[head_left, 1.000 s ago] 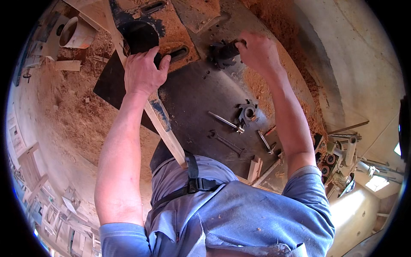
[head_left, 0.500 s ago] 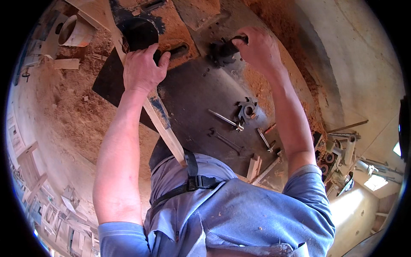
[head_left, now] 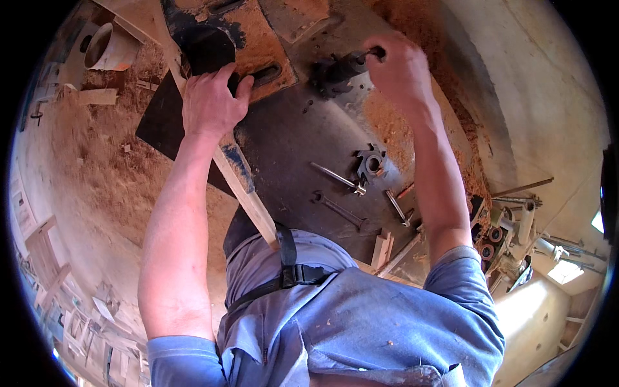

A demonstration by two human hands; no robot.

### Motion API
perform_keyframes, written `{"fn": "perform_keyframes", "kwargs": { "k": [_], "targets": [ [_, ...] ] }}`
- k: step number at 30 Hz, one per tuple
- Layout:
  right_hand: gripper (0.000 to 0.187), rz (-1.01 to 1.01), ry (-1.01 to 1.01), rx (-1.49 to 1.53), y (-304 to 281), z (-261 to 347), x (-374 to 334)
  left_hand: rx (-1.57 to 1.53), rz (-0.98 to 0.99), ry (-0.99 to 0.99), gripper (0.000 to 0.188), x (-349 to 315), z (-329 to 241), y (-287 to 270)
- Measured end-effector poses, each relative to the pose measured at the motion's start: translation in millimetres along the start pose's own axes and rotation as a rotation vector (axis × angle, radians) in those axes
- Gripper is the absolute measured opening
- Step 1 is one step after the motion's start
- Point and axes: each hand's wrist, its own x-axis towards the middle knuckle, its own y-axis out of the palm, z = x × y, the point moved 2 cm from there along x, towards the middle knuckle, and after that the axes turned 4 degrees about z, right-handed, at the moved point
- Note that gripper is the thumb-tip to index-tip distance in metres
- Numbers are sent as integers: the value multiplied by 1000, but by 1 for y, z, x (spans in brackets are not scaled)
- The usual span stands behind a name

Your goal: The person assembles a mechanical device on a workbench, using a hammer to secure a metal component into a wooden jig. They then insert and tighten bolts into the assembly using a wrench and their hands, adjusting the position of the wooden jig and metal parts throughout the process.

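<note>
Head view: the left hand (head_left: 213, 106) rests across a wooden strip (head_left: 248, 201), thumb apart from the fingers, apparently to steady the forward lean. The right hand (head_left: 401, 74) curls about the free end of a dark spindle (head_left: 348, 66) on the metal table (head_left: 284, 148); its grip is partly hidden, so whether the fingers clamp cannot be told. On the near side, a loose toothed cutter (head_left: 369, 153) lies flat, likely for stability, beside a metal rod (head_left: 334, 176); a wrench (head_left: 340, 209) lies nearby, seemingly for easy reach.
</note>
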Motion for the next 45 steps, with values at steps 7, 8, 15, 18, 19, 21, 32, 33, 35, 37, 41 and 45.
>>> {"fn": "perform_keyframes", "kwargs": {
  "k": [7, 8, 15, 18, 19, 21, 32, 33, 35, 37, 41, 45],
  "targets": [
    [19, 246, 192, 411, 44, 26, -71, 6, -7, 15, 53, -1, 2, 3],
    [19, 325, 217, 421, 66, 36, -94, -5, 3, 11, 55, -1, 4, 2],
    [27, 295, 194, 398, 154, 57, -178, -22, 37, 9, 56, 1, 5, 3],
    [29, 112, 466, 553, 119, 38, -143, -17, 55, -6, 56, -1, 5, 3],
    [36, 19, 534, 728, 115, 20, -127, -14, 56, -11, 56, 0, 5, 1],
    [52, -119, 648, 1136, 108, -12, -90, -9, 27, 8, 56, 1, 6, 4],
    [64, 78, 743, 1585, 108, -32, -16, -26, -53, 68, 52, -1, 1, 1],
    [61, 90, 695, 1582, 95, -33, -16, -21, -35, 45, 52, 0, 1, 1],
    [59, 88, 579, 1546, 64, -31, -15, -13, 17, 8, 50, -1, -4, 0],
    [62, 47, 440, 1474, 26, -21, -16, 2, 17, -7, 51, -2, -2, -1],
    [61, 96, 418, 1564, 8, 2, -48, 21, 35, -25, 56, -2, 8, 3],
    [56, 213, 767, 1660, 109, 1, -130, -4, 48, 10, 54, 3, -1, 2]
  ]
}}
